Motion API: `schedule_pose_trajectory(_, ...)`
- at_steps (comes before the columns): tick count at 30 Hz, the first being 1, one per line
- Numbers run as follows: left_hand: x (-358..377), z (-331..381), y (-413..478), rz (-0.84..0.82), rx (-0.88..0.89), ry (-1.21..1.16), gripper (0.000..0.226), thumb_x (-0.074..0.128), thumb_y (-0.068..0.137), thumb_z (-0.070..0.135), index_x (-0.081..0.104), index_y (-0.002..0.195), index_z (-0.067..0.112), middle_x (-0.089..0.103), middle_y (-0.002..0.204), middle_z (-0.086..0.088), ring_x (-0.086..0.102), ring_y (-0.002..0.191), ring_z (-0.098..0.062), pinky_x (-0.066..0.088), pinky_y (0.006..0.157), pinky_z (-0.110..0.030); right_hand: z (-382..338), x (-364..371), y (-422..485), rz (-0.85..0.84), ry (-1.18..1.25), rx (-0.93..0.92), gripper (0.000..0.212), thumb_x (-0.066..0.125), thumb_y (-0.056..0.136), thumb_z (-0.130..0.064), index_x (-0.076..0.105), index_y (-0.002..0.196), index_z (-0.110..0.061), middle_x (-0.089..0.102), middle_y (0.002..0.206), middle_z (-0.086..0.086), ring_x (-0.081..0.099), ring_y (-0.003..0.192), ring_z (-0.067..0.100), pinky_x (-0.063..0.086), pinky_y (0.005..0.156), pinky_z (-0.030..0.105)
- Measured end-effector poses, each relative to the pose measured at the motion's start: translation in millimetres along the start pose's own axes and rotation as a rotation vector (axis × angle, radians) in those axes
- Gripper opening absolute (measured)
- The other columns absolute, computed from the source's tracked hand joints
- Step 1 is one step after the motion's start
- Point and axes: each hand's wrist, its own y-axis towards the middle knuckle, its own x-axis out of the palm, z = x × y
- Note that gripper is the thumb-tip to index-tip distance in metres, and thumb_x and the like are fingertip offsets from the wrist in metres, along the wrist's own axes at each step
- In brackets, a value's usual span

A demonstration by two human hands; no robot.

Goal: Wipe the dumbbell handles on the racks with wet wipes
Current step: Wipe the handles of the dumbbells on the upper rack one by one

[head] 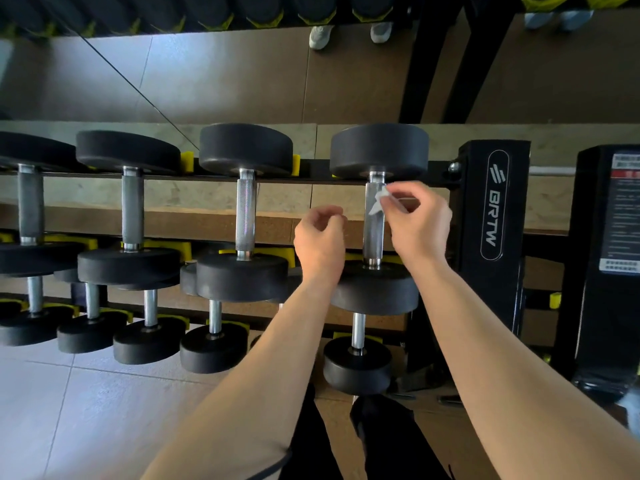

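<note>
Black dumbbells with knurled steel handles lie across the top rack rail. My right hand pinches a small white wet wipe against the upper part of the rightmost dumbbell's handle. To the left of that handle hovers my left hand, fingers curled and holding nothing, touching no dumbbell. The neighbouring handle stands bare further left. Both forearms reach in from the bottom of the view.
A lower rack row holds smaller dumbbells. A black rack post marked BRTW stands just right of my right hand. A mirror behind the rack reflects shoes. Grey floor tiles lie at the lower left.
</note>
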Motion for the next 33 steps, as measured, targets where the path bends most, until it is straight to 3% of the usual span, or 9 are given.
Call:
schedule_pose_trajectory(4, 11, -7, -1, 0.027, 0.083, 0.087, 0.014, 0.06, 0.094, 0.013, 0.068, 0.101, 0.022, 0.068, 0.09, 0.01, 0.061, 0.082, 0.009, 0.045, 0.064, -0.004, 13, 12, 9, -0.03, -0.211, -0.198, 0.013, 0.074, 0.09, -0.014, 0.074, 0.102, -0.01, 0.066, 0.104, 0.0, 0.058, 0.09, 0.002, 0.045, 0.078, 0.004)
schedule_pose_trajectory(11, 11, -12, 4, -0.006, 0.141, 0.153, 0.016, 0.058, 0.094, 0.013, 0.064, 0.092, 0.028, 0.066, 0.084, 0.01, 0.061, 0.078, 0.001, 0.049, 0.068, -0.013, 20, -20, -6, -0.447, -0.298, -0.279, 0.016, 0.074, 0.089, -0.017, 0.074, 0.104, -0.013, 0.072, 0.099, -0.004, 0.066, 0.088, 0.001, 0.056, 0.08, 0.016)
schedule_pose_trajectory(13, 12, -12, 5, 0.0, 0.141, 0.155, 0.018, 0.058, 0.095, 0.014, 0.062, 0.088, 0.031, 0.065, 0.083, 0.01, 0.061, 0.078, 0.0, 0.049, 0.067, -0.012, 18, -18, 1, -0.441, -0.319, -0.299, 0.015, 0.072, 0.091, -0.021, 0.072, 0.104, -0.014, 0.07, 0.095, -0.005, 0.065, 0.083, 0.003, 0.057, 0.077, 0.021)
schedule_pose_trajectory(16, 13, -10, 5, 0.007, 0.13, 0.166, 0.019, 0.058, 0.095, 0.015, 0.062, 0.086, 0.032, 0.065, 0.081, 0.011, 0.06, 0.078, 0.001, 0.047, 0.065, -0.008, 13, -6, 14, -0.234, -0.346, -0.34, 0.012, 0.072, 0.091, -0.018, 0.072, 0.101, -0.011, 0.061, 0.098, -0.004, 0.058, 0.083, 0.007, 0.05, 0.073, 0.016)
schedule_pose_trajectory(20, 13, -10, 6, 0.005, 0.136, 0.172, 0.017, 0.057, 0.095, 0.013, 0.063, 0.088, 0.028, 0.066, 0.081, 0.01, 0.061, 0.077, 0.002, 0.047, 0.063, -0.007, 18, 3, 8, -0.135, -0.329, -0.326, 0.012, 0.077, 0.087, -0.014, 0.074, 0.097, -0.008, 0.067, 0.096, 0.005, 0.06, 0.082, 0.012, 0.049, 0.074, 0.02)
schedule_pose_trajectory(23, 12, -10, 6, 0.005, 0.145, 0.17, 0.016, 0.057, 0.096, 0.012, 0.064, 0.089, 0.025, 0.065, 0.08, 0.009, 0.059, 0.073, 0.006, 0.045, 0.063, -0.006, 17, -4, 4, -0.251, -0.31, -0.333, 0.011, 0.077, 0.087, -0.016, 0.075, 0.095, -0.008, 0.069, 0.089, 0.001, 0.062, 0.078, 0.009, 0.05, 0.071, 0.018)
schedule_pose_trajectory(29, 12, -11, 5, -0.003, 0.132, 0.164, 0.014, 0.056, 0.097, 0.013, 0.064, 0.092, 0.023, 0.063, 0.082, 0.01, 0.057, 0.074, 0.011, 0.042, 0.063, -0.003, 16, -22, -3, -0.708, -0.442, -0.246, 0.005, 0.076, 0.088, -0.022, 0.071, 0.089, -0.021, 0.06, 0.086, -0.012, 0.059, 0.08, 0.002, 0.049, 0.071, 0.023)
schedule_pose_trajectory(31, 11, -11, 5, -0.002, 0.126, 0.156, 0.013, 0.056, 0.097, 0.013, 0.064, 0.093, 0.022, 0.063, 0.082, 0.01, 0.056, 0.073, 0.013, 0.042, 0.063, -0.003, 15, -21, -2, -0.718, -0.451, -0.297, 0.004, 0.075, 0.089, -0.021, 0.072, 0.09, -0.018, 0.062, 0.089, -0.008, 0.061, 0.081, 0.008, 0.053, 0.072, 0.027)
schedule_pose_trajectory(33, 11, -11, 5, 0.005, 0.126, 0.146, 0.013, 0.056, 0.097, 0.013, 0.064, 0.092, 0.022, 0.063, 0.081, 0.01, 0.056, 0.073, 0.012, 0.042, 0.063, -0.003, 14, -18, 2, -0.577, -0.391, -0.348, 0.008, 0.073, 0.09, -0.018, 0.073, 0.097, -0.013, 0.063, 0.09, -0.006, 0.061, 0.08, 0.007, 0.051, 0.073, 0.02)
